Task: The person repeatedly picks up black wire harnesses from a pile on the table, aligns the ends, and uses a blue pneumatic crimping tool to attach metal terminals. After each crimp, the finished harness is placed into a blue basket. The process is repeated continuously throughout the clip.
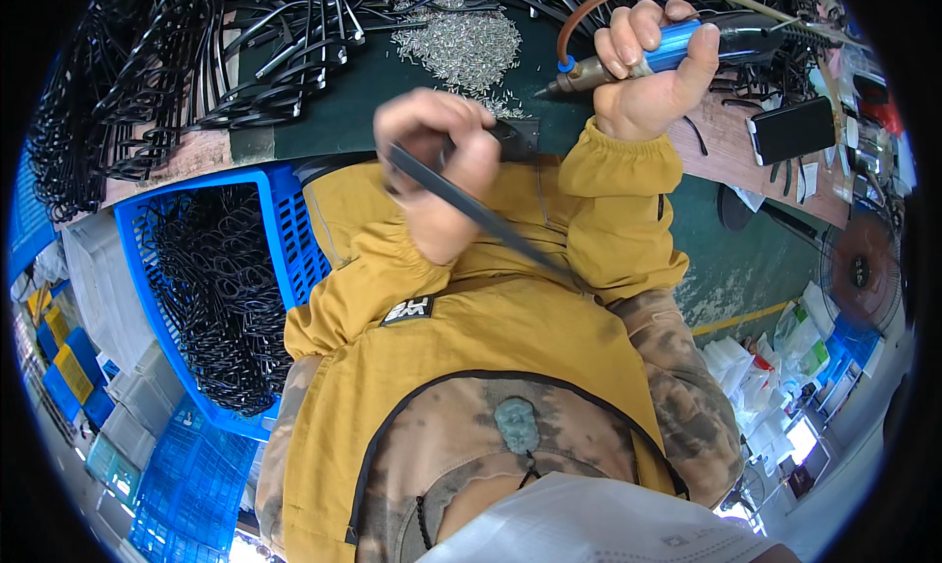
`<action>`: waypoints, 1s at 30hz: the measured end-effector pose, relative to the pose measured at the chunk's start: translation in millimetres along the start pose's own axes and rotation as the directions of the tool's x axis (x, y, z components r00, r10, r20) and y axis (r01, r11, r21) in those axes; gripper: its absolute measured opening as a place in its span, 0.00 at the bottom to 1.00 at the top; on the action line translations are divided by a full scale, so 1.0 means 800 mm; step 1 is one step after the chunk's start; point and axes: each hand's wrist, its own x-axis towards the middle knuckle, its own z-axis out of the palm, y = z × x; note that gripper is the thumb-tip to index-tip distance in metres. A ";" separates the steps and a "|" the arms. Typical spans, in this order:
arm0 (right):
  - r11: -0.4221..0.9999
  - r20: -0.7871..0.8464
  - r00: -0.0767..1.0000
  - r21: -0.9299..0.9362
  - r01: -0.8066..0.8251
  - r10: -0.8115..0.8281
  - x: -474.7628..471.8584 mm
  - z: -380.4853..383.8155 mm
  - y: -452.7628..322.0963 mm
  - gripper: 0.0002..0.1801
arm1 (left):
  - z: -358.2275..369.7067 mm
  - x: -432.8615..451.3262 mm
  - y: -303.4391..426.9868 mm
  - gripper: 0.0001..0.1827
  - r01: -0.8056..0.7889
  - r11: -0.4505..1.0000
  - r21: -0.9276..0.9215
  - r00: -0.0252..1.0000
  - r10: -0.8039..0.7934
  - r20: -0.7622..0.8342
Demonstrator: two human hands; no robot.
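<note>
My right hand [655, 70] is wrapped around a blue-bodied powered screwdriver [673, 46] with a brown hose; its tip points left, just above the dark green mat [324, 121]. Blurred by motion, my left hand [441, 151] holds a black eyeglass frame [478, 213], one long temple slanting down and right across my yellow apron. The rest of the frame is largely hidden by my fingers. A small dark metal block [526, 136] lies at the mat's near edge, between my hands. Beyond it spreads a pile of tiny silvery screws or pins [471, 47].
Black eyeglass frames [147, 70] are heaped on the bench at left, with loose temples [324, 25] beside the pile. More frames fill a blue plastic basket [268, 195] by my left side. A black phone [795, 130] lies at right; a fan [861, 268] stands beyond the bench edge.
</note>
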 end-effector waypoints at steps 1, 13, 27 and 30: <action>0.999 0.040 0.999 0.018 -0.036 0.035 -0.003 0.000 -0.003 0.22 | -0.003 -0.004 -0.006 0.15 -0.228 0.969 0.097 0.959 0.206 0.193; 0.965 0.278 0.934 0.066 -0.252 0.225 -0.046 -0.001 0.010 0.25 | -0.029 -0.041 -0.043 0.17 -0.729 0.680 0.084 0.542 0.498 0.677; 0.993 0.123 0.991 0.098 -0.061 0.049 0.007 0.005 0.011 0.20 | -0.023 -0.035 -0.034 0.19 -0.679 0.728 0.097 0.602 0.476 0.641; 0.886 0.129 0.991 0.456 -0.082 0.025 0.015 0.001 0.007 0.19 | -0.022 -0.032 -0.030 0.20 -0.652 0.750 0.110 0.622 0.446 0.644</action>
